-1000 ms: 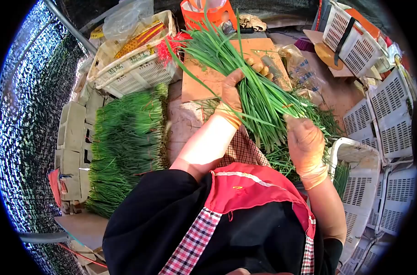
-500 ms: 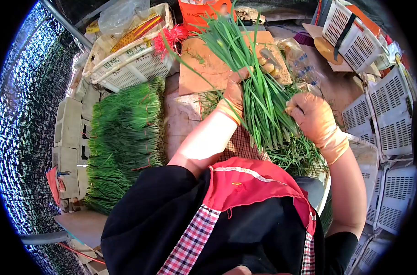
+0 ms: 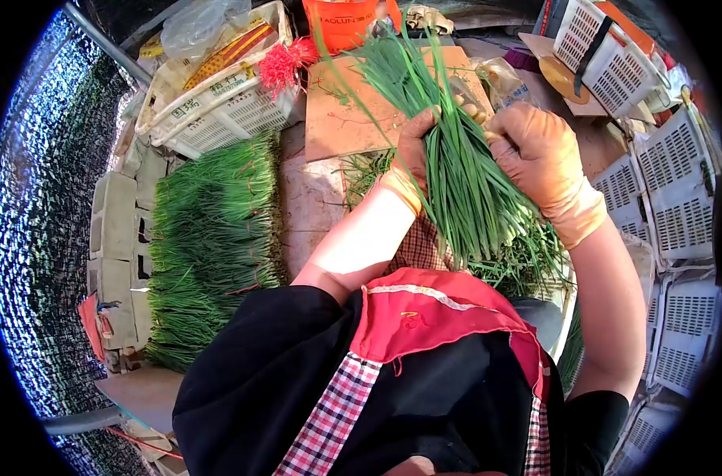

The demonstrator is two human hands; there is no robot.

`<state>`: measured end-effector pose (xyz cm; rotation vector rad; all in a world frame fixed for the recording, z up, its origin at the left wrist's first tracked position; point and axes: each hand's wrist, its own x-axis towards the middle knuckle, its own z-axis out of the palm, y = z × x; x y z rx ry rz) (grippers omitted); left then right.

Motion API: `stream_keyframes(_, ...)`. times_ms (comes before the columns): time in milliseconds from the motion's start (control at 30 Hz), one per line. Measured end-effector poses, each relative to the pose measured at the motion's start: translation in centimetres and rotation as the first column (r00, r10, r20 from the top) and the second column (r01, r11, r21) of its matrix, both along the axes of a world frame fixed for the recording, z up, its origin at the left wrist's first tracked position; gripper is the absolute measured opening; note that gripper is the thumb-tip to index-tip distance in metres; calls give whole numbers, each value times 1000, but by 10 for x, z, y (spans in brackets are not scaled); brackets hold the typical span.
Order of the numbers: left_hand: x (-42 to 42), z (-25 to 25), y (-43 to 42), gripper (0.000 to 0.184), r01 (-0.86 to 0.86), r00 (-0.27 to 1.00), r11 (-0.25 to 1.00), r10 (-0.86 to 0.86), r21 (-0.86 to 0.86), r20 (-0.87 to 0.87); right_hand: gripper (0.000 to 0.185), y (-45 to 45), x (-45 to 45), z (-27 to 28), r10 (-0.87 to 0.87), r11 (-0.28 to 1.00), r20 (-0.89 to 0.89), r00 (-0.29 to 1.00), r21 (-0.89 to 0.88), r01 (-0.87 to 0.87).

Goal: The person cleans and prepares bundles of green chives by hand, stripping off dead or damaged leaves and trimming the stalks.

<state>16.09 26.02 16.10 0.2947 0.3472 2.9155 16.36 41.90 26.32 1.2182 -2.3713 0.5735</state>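
"Green chives (image 3: 464,182): where?"
"Centre, by board (image 3: 329,139). Left hand (image 3: 411,151) clasping them; right hand (image 3: 543,159) curled closed alongside, contents unclear."
"Risk?"
"Slack left grip could spill stalks."

Sunlight falls on a shiny dark mesh wall (image 3: 48,198) at the left, beside a low stack of pale hollow blocks (image 3: 113,216). White slatted plastic crates (image 3: 682,186) line the right side; a grey metal pole (image 3: 111,44) slants across the upper left.
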Motion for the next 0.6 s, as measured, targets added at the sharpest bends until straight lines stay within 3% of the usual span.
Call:
stream_keyframes(67, 0, 0, -2, 35, 186, 976, 983, -185, 3, -116, 14, 0, -3, -8, 16, 1000, 7, 1000, -7, -16)
stream_keyframes(100, -2, -2, -1, 40, 67, 990, 983, -44, -170, 133, 14, -1, -5, -11, 33, 995, -40, 999, 96, -29)
stream_keyframes(133, -4, -4, 1, 40, 69, 990, 983, -47, -172, 130, 13, -2, -9, -10, 53, 980, -91, 995, 198, -34)
stream_keyframes(167, -5, -8, 4, 40, 102, 988, 977, -77, -186, 135, 13, -1, -14, -6, 51, 995, -31, 998, 82, -49)
stream_keyframes(233, 2, -3, 9, 41, 73, 993, 959, -43, -273, 113, 13, -1, -16, 4, 39, 996, -28, 999, 86, -37)
stream_keyframes(333, -4, -6, 6, 35, 67, 998, 975, -69, -212, -1, 9, 17, -19, 10, 37, 999, -63, 997, 27, -35)
stream_keyframes(367, 1, -5, 6, 36, 75, 990, 985, -55, -153, 130, 7, 28, -18, 12, -49, 985, 45, 998, -164, 55)
stream_keyframes(400, 3, -5, 2, 36, 73, 990, 986, -53, -151, 132, 6, 39, -8, 25, -161, 931, 344, 925, -257, 257)
stream_keyframes(433, 3, -6, -3, 36, 82, 991, 989, -68, -120, 115, 7, 56, -16, 20, -112, 889, 244, 963, -408, 206)
stream_keyframes(467, 1, -8, -7, 36, 95, 991, 991, -86, -92, 98, 8, 74, -24, 17, -218, 865, 81, 973, -446, 231)
stream_keyframes(500, -9, -21, -7, 37, -9, 1000, 999, 8, -34, -28, 8, 90, -23, 15, -280, 831, 217, 935, -432, 350)
stream_keyframes(533, -1, -13, -10, 38, -59, 995, 995, 66, -82, 80, 7, 106, -19, 12, -337, 789, 350, 874, -401, 465)
stream_keyframes(567, -4, -15, -14, 39, -17, 999, 999, 19, -39, 43, 7, 125, -23, -5, -273, 745, 582, 766, -376, 551)
stream_keyframes(600, -7, -18, -17, 39, 24, 1000, 1000, -24, 2, 5, 12, 137, -24, -39, -374, 792, 567, 734, -217, 571)
